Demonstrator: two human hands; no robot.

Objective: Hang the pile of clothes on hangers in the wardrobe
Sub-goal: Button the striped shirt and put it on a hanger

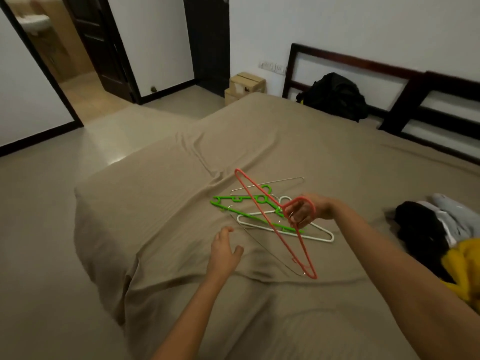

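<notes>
Gripping the thin coral-red hanger (285,246) by its hook, your right hand (309,211) had its fingers (298,216) curled round it, tilted above the green hanger (233,203), white hanger (319,237) and wire hangers (272,181) on the bed (155,203). Your left hand (224,252) hovered, spread and holding nothing. The clothes pile (420,229) lay to the right, blurred and cut off at the edge.

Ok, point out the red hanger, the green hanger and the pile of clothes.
red hanger (275,229), head view, on its long straight bar
green hanger (241,212), head view, on its lower bar
pile of clothes (426,227), head view, on its black part
</notes>
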